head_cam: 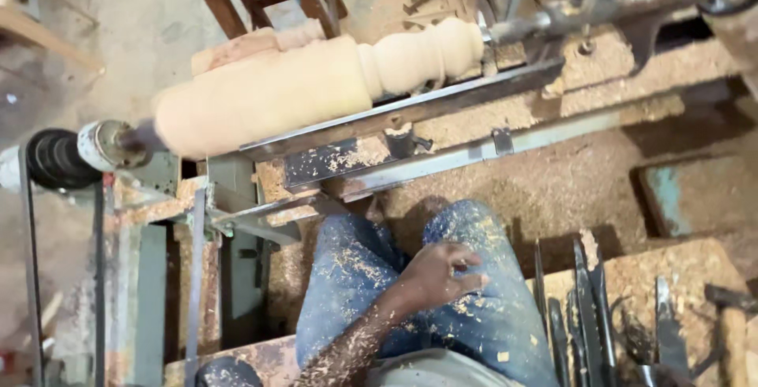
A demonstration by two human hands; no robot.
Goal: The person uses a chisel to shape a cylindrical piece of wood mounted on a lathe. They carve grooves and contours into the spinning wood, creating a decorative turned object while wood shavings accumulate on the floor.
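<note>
While the wood lathe (442,130) carries a pale, part-turned spindle blank (316,79) between its centres, apparently spinning, one hand (438,276), likely the left, rests loosely curled on shaving-covered jeans (371,268), grasping nothing. Other hand out of view. Turning chisels (588,316) lie on the bench at right. Risk: knees near the blank; sawdust build-up on the tool rest (395,114) could unsettle a tool.

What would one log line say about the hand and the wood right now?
hand: resting on jeans, holds nothing | wood piece: mounted on lathe, part-shaped | chisels: lying at right
</note>
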